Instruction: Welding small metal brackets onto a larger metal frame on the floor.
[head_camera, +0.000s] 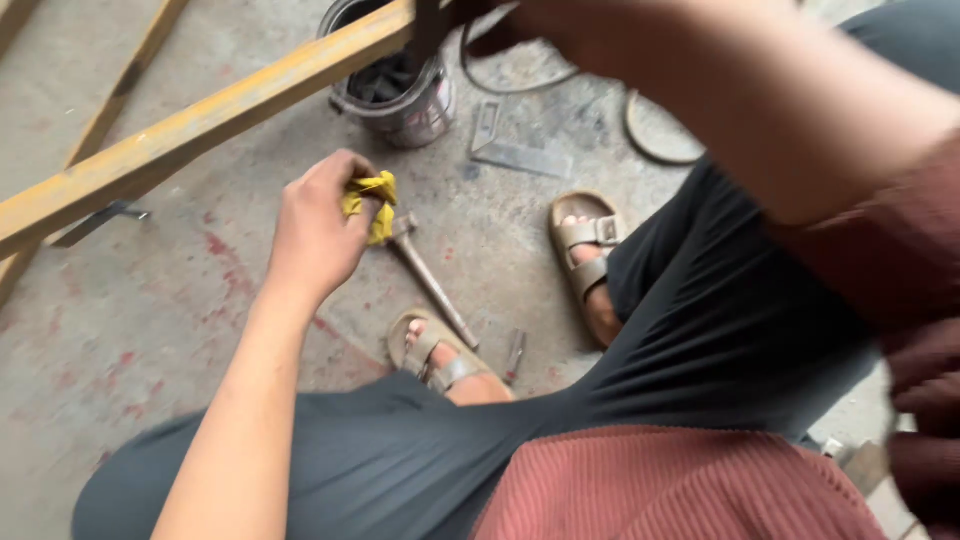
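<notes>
Yellow rag (372, 203) pinched in left hand (318, 228) above floor (120, 330), over hammer (432, 283) | soft, light, best bunched | right hand (560, 22) blurred at yellow bar (200, 128) beside can (400, 100); grip cannot be told

Concrete floor (120, 330), red-stained, carried a metal can (400, 95), a flat metal square (515, 150), a hammer (432, 280), wire loops (655, 135), and my two sandalled feet (590, 260).

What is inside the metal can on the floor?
The metal can holds something dark, maybe black paint. The yellow bar and the right hand cover its top, so the rest is hidden.
</notes>
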